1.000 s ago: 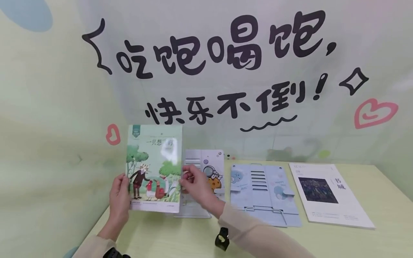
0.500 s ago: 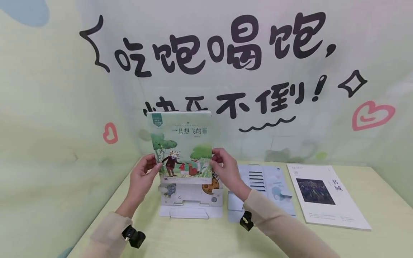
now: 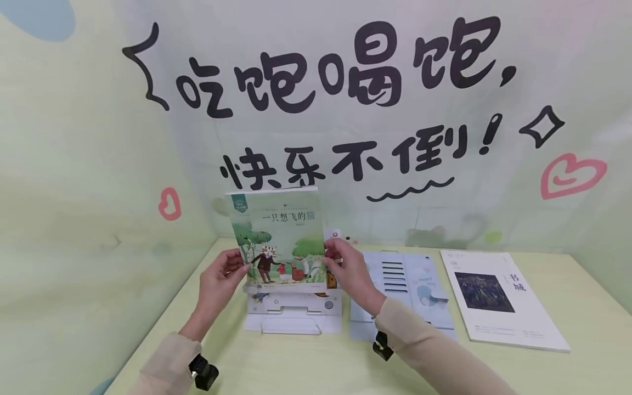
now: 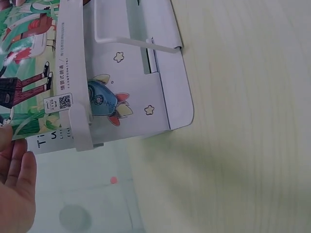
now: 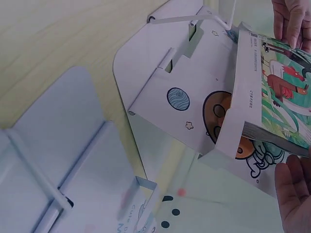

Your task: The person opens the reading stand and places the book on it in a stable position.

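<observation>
A green picture book (image 3: 278, 241) with a cat and birds on its cover leans back against a white cartoon bookstand (image 3: 261, 304). My left hand (image 3: 219, 281) pinches the book's left edge, thumb toward the cover. At the opposite edge, my right hand (image 3: 353, 274) holds the book in the same way. From the left wrist, the book's lower edge meets the stand's white ledge (image 4: 81, 128). The right wrist view shows that ledge running along the bottom of the book (image 5: 286, 97). Most of the stand's back panel is hidden behind the book.
Right of the white stand, a pale blue bookstand (image 3: 424, 285) lies on the light wooden table (image 3: 316, 367). Further right lies a white magazine (image 3: 538, 312) with a dark picture. A printed curtain (image 3: 316, 126) with large black lettering hangs behind.
The book has moved right from beside the white stand to in front of it, then dropped slightly and tilted back. Both hands have travelled with it, keeping hold of its edges.
</observation>
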`<state>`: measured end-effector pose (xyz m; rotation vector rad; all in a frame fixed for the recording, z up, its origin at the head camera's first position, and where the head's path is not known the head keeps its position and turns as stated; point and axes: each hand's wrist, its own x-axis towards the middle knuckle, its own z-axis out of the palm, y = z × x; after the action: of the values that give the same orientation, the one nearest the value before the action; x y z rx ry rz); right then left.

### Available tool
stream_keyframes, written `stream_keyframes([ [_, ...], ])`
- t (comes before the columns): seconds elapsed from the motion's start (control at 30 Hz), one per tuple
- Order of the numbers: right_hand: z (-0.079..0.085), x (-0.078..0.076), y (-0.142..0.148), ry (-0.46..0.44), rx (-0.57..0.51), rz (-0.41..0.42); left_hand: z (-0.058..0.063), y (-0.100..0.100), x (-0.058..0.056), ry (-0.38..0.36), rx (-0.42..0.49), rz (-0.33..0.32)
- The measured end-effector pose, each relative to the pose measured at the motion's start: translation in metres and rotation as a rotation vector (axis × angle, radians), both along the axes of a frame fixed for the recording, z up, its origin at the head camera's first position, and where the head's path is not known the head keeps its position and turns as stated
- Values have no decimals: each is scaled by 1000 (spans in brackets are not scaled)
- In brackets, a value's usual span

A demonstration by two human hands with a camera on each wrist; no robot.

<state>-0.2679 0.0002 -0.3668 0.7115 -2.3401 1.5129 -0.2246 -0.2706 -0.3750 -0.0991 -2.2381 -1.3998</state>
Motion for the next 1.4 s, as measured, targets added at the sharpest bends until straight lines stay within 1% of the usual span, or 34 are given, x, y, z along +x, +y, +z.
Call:
stream_keyframes([
  [0.2,-7,3,3,-3,79,-48,-7,1,-1,-34,-149,38],
  [0.37,-14,6,5,-42,175,-87,-14,1,-2,-57,-262,67],
  [0.47,-17,7,6,-55,228,-95,-19,1,-2,-77,-302,78],
  [0.57,-20,9,7,-64,259,-93,-23,0,-2,-101,-336,88],
  [0.7,-23,11,8,-67,300,-98,-26,0,-1,-129,-359,93],
  [0.9,-27,11,8,-20,376,-135,-26,0,0,-135,-406,100],
  [1.1,-27,9,10,78,443,-161,-23,2,3,-155,-444,86],
  [1.17,-27,8,12,88,447,-159,-24,3,3,-142,-452,83],
  [1.23,-26,8,15,68,430,-148,-25,4,4,-117,-462,90],
  [1.3,-24,7,20,33,395,-132,-26,5,6,-72,-464,108],
  [1.4,-17,7,33,-44,307,-128,-25,9,9,26,-451,141],
])
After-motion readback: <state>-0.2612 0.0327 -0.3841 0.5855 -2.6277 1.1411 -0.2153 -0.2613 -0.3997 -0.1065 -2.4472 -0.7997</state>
